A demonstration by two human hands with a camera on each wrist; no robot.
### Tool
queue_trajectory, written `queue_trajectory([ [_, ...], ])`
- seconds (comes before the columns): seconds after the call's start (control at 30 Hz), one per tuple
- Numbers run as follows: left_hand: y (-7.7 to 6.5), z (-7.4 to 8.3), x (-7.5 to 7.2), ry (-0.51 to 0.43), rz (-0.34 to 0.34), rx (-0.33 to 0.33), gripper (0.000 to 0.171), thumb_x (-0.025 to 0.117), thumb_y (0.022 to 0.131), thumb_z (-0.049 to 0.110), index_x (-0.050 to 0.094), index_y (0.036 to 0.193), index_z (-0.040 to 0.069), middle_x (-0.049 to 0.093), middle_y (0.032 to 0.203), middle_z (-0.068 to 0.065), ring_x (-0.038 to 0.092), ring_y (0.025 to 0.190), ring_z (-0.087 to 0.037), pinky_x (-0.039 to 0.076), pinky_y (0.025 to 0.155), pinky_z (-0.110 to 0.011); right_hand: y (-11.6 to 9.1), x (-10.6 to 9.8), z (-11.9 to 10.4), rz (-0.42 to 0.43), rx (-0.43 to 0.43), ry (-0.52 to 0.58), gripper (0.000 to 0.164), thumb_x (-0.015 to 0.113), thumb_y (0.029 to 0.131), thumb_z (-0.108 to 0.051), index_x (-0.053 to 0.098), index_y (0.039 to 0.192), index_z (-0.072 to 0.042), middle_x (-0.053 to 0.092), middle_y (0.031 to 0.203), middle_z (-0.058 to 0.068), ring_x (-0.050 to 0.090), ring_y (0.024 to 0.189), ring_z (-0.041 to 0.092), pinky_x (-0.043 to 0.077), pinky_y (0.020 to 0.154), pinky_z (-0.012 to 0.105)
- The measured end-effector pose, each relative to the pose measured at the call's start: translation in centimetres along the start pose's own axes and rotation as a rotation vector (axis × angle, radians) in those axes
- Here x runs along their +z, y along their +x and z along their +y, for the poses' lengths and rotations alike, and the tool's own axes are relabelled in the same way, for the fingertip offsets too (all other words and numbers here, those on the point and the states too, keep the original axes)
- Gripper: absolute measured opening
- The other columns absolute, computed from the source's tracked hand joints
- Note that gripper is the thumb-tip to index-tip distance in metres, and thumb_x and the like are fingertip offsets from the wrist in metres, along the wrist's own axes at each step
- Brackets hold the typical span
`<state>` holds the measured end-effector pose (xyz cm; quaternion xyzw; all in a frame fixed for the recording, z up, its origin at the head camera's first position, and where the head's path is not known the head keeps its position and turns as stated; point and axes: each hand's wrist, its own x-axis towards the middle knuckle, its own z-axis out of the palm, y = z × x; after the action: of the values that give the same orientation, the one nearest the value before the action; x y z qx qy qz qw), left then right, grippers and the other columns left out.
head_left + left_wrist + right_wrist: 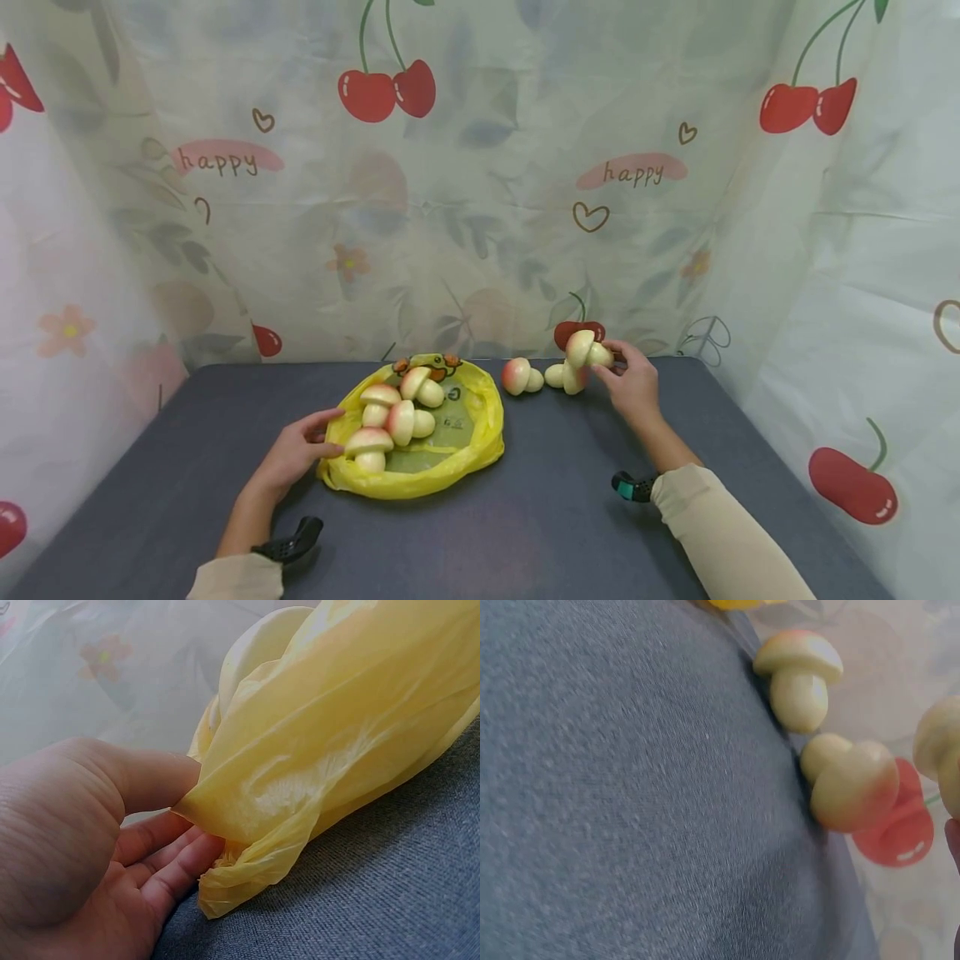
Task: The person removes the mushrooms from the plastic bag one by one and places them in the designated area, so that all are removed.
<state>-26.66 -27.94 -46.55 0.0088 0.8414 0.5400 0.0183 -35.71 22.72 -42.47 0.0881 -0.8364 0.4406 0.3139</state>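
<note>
A yellow plastic bag lies with its mouth spread wide, several cream toy mushrooms with reddish caps inside, towards its left. My left hand is at the bag's left rim; in the left wrist view its thumb and fingers pinch the yellow film. At the back right, my right hand holds one mushroom by its stem side, raised above another mushroom. A further mushroom lies just left of that one. The right wrist view catches only a sliver of the right hand.
The dark grey table carries everything. A pale printed curtain with cherries and hearts stands along its back edge and both sides, close behind the loose mushrooms. Each wrist wears a black strap.
</note>
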Motion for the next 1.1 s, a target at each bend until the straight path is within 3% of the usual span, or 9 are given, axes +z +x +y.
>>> queue_trajectory([
  [0.3,0.0,0.0,0.0,0.006,0.003,-0.003,0.067,0.074,0.086,0.015,0.044,0.145,0.005,0.045,0.14,-0.024,0.054,0.115,-0.034,0.047,0.09,-0.04,0.3,-0.4,1.9,0.054,0.101,-0.036,0.036,0.078,0.081,-0.005,0.065,0.115,0.0,0.066,0.11,0.018,0.064,0.099,0.032,0.051,0.079,0.039],
  [0.5,-0.1,0.0,0.0,0.004,0.001,-0.013,0.067,0.074,0.086,0.017,0.044,0.145,0.005,0.045,0.141,-0.024,0.053,0.116,-0.034,0.047,0.091,-0.041,0.2,-0.4,3.1,0.057,0.186,-0.059,0.035,0.076,0.084,-0.006,0.063,0.116,0.002,0.065,0.112,0.021,0.063,0.101,0.035,0.049,0.083,0.044],
  [0.77,-0.1,0.0,-0.1,-0.007,-0.007,-0.002,0.067,0.074,0.086,0.016,0.044,0.145,0.005,0.045,0.141,-0.024,0.053,0.116,-0.034,0.047,0.091,-0.041,-0.4,-0.5,4.7,0.006,0.303,-0.123,0.037,0.074,0.086,-0.011,0.061,0.118,0.003,0.065,0.11,0.024,0.062,0.1,0.036,0.046,0.084,0.044],
  [1.1,-0.1,0.0,-0.1,-0.009,-0.006,0.002,0.067,0.074,0.086,0.017,0.044,0.145,0.004,0.045,0.141,-0.025,0.053,0.116,-0.034,0.047,0.092,-0.041,-1.0,-0.5,5.8,-0.028,0.363,-0.173,0.037,0.073,0.087,-0.016,0.06,0.117,0.002,0.064,0.112,0.024,0.059,0.101,0.037,0.043,0.087,0.047],
])
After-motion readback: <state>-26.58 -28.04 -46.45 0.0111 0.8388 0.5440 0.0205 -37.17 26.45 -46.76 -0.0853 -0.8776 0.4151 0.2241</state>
